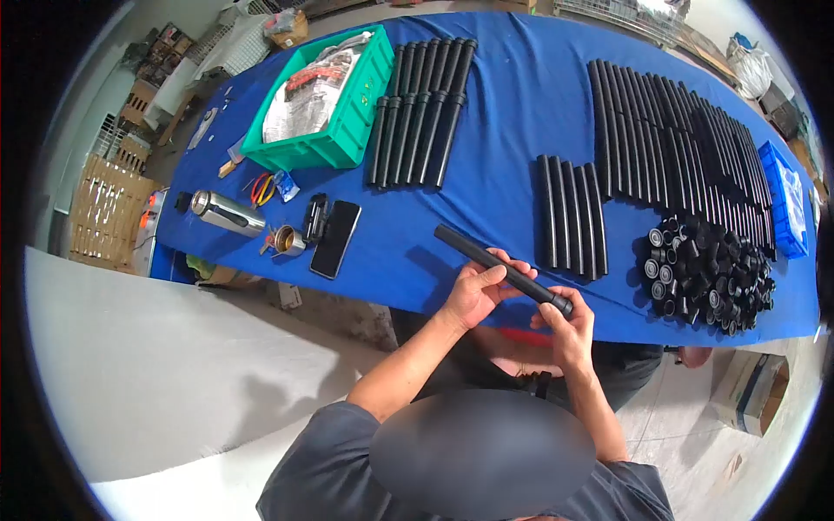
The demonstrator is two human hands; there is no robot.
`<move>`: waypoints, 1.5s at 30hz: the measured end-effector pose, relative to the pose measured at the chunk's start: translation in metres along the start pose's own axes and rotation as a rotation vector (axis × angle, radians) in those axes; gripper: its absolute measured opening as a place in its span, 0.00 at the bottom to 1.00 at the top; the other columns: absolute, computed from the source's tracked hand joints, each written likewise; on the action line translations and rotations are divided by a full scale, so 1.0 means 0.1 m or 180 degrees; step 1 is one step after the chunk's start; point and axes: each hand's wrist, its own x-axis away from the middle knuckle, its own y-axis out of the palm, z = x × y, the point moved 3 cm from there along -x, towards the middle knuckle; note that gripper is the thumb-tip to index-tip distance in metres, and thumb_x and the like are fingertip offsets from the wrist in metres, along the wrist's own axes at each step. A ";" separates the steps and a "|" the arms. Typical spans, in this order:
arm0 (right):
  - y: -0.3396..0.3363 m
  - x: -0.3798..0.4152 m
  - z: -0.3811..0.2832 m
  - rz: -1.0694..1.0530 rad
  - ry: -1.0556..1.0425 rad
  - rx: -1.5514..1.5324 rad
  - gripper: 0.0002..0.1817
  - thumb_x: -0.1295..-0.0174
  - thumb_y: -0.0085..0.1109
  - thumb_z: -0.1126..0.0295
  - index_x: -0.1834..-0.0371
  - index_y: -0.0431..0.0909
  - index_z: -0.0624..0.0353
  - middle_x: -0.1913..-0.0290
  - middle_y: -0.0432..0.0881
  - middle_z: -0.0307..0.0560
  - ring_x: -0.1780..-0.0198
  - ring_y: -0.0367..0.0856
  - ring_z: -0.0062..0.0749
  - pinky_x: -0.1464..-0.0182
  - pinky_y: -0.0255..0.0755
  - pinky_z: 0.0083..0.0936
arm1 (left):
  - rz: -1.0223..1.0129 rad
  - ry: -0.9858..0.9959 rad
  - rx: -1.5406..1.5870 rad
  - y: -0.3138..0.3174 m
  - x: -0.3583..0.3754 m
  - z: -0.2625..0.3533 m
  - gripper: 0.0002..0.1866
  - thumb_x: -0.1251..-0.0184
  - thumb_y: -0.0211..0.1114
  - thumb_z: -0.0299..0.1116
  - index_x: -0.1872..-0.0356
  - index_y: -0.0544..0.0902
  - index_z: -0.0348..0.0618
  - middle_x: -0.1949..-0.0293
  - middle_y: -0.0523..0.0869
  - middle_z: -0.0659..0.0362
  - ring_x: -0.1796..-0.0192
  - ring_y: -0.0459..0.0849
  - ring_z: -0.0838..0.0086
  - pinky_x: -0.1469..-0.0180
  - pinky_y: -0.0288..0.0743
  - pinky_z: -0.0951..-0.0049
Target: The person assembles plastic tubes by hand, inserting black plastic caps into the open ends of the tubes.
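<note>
A black tube (469, 246) is held at a slant above the near edge of the blue-covered table. My left hand (478, 291) is closed around its middle, thumb on top. At the tube's lower right end, my right hand (572, 328) grips around a wider black end cap (560, 305), which sits on the tube. To the right of my hands lies a short row of several black tubes (569, 217). Beyond it is a heap of small black caps (708, 278), some showing round pale-ringed ends.
Many black tubes (669, 130) lie in rows at the right, beside a blue tray (786, 200). Capped tubes (421, 113) lie near a green crate (304, 154) with newspaper. A phone (336, 240), steel cup (288, 240), flask (230, 214) and pliers (261, 188) are at the left.
</note>
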 end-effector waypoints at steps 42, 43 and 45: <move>0.07 0.03 -0.15 0.0078 -0.0666 0.2015 0.17 0.39 0.73 0.70 0.49 0.83 0.66 0.70 0.83 0.50 0.69 0.83 0.32 0.64 0.75 0.30 | -0.0116 -0.0302 0.0010 -0.03 -0.11 0.06 0.10 0.24 0.66 0.27 0.47 0.79 0.48 0.47 0.89 0.48 0.35 0.85 0.50 0.29 0.78 0.48; 0.07 0.02 -0.15 0.0074 -0.0708 0.2040 0.17 0.39 0.72 0.70 0.49 0.83 0.66 0.70 0.83 0.50 0.69 0.83 0.32 0.63 0.76 0.30 | -0.0111 -0.0301 0.0018 -0.03 -0.11 0.07 0.10 0.24 0.66 0.27 0.47 0.79 0.48 0.47 0.89 0.49 0.35 0.85 0.50 0.29 0.78 0.47; 0.06 0.02 -0.16 0.0063 -0.0789 0.2098 0.17 0.39 0.72 0.70 0.49 0.83 0.65 0.69 0.83 0.50 0.68 0.83 0.33 0.63 0.76 0.31 | -0.0111 -0.0306 -0.0002 -0.02 -0.11 0.07 0.10 0.24 0.66 0.28 0.47 0.79 0.48 0.47 0.89 0.49 0.35 0.85 0.50 0.29 0.78 0.47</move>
